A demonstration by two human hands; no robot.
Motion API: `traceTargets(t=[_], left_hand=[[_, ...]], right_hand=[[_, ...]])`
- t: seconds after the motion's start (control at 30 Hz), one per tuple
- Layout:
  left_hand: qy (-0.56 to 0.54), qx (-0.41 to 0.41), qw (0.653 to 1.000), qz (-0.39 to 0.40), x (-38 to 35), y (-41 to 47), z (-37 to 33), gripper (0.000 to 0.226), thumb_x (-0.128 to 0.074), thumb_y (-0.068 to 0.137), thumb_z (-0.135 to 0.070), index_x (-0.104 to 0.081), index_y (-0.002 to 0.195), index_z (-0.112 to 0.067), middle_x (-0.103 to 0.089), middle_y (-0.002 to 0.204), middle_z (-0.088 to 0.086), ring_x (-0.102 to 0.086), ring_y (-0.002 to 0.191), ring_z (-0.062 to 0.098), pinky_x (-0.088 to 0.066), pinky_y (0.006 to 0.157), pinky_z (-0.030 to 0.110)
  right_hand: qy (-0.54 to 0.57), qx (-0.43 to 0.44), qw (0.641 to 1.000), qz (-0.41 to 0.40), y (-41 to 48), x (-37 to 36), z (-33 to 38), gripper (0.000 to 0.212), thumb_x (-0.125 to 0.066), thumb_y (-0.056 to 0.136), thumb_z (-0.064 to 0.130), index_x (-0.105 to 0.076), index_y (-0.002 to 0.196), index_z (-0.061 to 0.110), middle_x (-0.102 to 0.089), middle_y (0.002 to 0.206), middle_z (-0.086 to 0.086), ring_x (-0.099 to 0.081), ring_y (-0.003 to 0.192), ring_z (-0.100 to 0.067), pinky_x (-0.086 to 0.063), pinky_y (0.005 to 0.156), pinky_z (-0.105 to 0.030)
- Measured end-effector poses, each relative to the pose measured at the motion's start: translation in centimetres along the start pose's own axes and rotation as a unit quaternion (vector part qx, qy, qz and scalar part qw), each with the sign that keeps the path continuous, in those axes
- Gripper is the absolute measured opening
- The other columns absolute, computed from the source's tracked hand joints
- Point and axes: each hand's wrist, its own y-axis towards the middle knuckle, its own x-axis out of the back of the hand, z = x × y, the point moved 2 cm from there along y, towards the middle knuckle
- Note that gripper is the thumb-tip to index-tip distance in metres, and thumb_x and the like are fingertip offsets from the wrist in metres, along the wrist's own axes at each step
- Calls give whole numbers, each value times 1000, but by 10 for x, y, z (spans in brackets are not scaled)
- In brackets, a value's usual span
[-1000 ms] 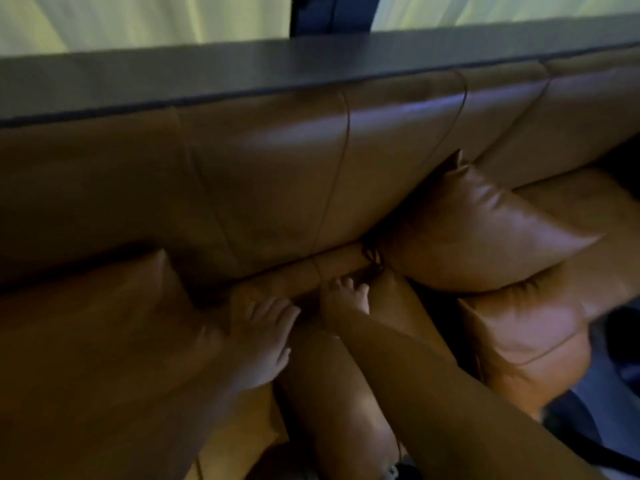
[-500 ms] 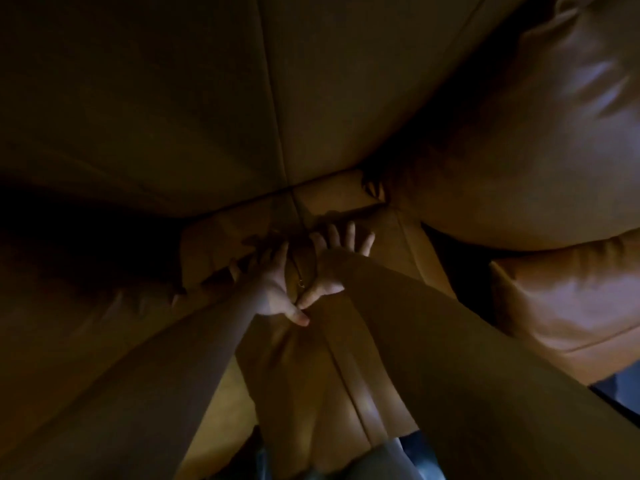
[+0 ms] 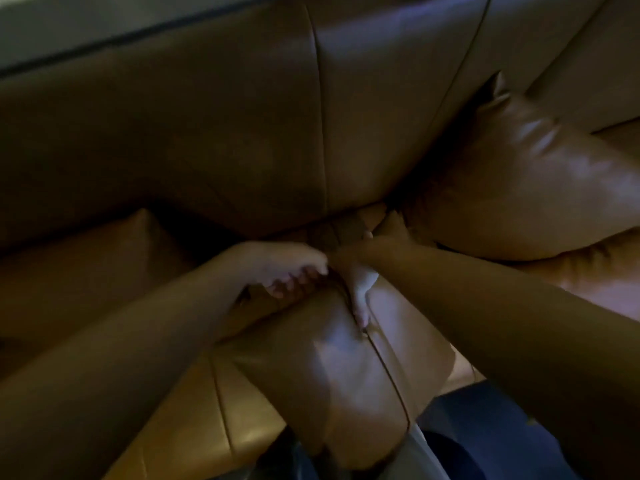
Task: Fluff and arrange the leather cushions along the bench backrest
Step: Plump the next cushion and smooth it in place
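A tan leather cushion [image 3: 346, 368] lies in front of me on the bench seat, its seam running toward me. My left hand [image 3: 287, 268] curls its fingers over the cushion's far left edge. My right hand [image 3: 360, 289] presses along the seam at its far end, thumb down; its fingers are partly hidden. Another leather cushion [image 3: 526, 181] leans on the backrest [image 3: 225, 133] at the right, with one more [image 3: 595, 271] under it. A further cushion [image 3: 97, 258] lies at the left.
A dark ledge [image 3: 69, 29] runs along the top of the backrest. The bench seat [image 3: 207, 410] shows at the lower left. Dark blue floor or fabric [image 3: 485, 427] lies at the bottom right beside my right arm.
My hands went from lying flat and spread on the cushion's far end to gripping it, the left fingers now curled. The view pulled back and tilted up, showing the ledge again.
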Motion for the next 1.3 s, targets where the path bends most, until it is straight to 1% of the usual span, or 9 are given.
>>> traceTargets(t=[0.17, 0.5, 0.6, 0.67, 0.77, 0.9, 1.03, 1.2, 1.3], left_hand=[[126, 19, 977, -170, 51, -41, 19, 23, -59, 102, -27, -58, 125, -23, -61, 124, 5, -63, 105, 26, -53, 100, 50], [199, -173, 953, -146, 58, -100, -25, 173, -106, 32, -41, 6, 164, -38, -16, 172, -1, -24, 156, 24, -31, 120, 39], [150, -203, 952, -175, 73, -121, -49, 148, -101, 55, -24, -2, 164, -35, -19, 172, 2, -25, 156, 27, -38, 117, 48], [76, -198, 975, -72, 67, -127, -56, 79, -83, 83, -7, -44, 148, -29, -37, 163, 9, -39, 147, 42, -58, 93, 57], [144, -209, 961, -106, 58, -124, -48, 69, -95, 69, -11, -66, 130, -23, -62, 142, -2, -53, 136, 31, -56, 97, 45], [229, -206, 913, -266, 41, -122, -59, 66, -98, 48, -56, -75, 103, -26, -75, 103, -7, -70, 99, 18, -58, 95, 43], [348, -206, 794, -454, -3, -111, -100, 59, -87, 60, -68, -67, 87, -19, -68, 81, -4, -65, 75, 19, -53, 69, 35], [243, -209, 834, -449, 24, -99, -81, 60, -85, 68, -64, -54, 99, -23, -62, 87, -4, -66, 85, 24, -54, 71, 40], [275, -158, 890, -326, 59, -92, -27, 117, -90, 57, -69, -34, 149, -23, -55, 143, 2, -58, 125, 30, -53, 99, 45]], right_hand=[[-187, 55, 981, -17, -62, -4, 89, 81, -96, 63, 43, -65, 132, 14, -61, 137, -6, -56, 128, -28, -48, 90, -36], [-397, 300, 808, -315, -172, 14, 100, 40, -82, 73, 27, -63, 107, 25, -62, 107, 0, -53, 105, -27, -45, 91, -53], [-421, 362, 772, -309, -195, 3, 96, 11, -63, 87, 21, -63, 98, 22, -63, 102, 0, -55, 102, -28, -45, 93, -49], [-438, 370, 753, -322, -213, -4, 87, 12, -57, 91, 27, -61, 102, 23, -62, 107, 0, -52, 105, -28, -45, 96, -45], [-423, 303, 786, -335, -235, -9, 58, 21, -63, 90, 30, -53, 108, 27, -61, 110, 2, -55, 105, -25, -47, 97, -41], [-104, 141, 965, -194, -243, 19, 46, 81, -82, 70, 57, -40, 138, 42, -52, 132, 15, -49, 121, -10, -43, 106, -38], [-130, -50, 934, -328, -192, 65, 26, 153, -86, 52, 73, 11, 162, 28, -2, 170, 4, -3, 156, -33, -12, 126, -55], [-88, -115, 924, -354, -128, 83, -6, 81, -90, 60, 57, -57, 130, 34, -65, 127, 4, -56, 123, -25, -45, 101, -46], [-27, -111, 921, -372, -110, 90, -19, 70, -95, 52, 55, -66, 111, 31, -71, 109, 3, -64, 108, -27, -54, 89, -44]])
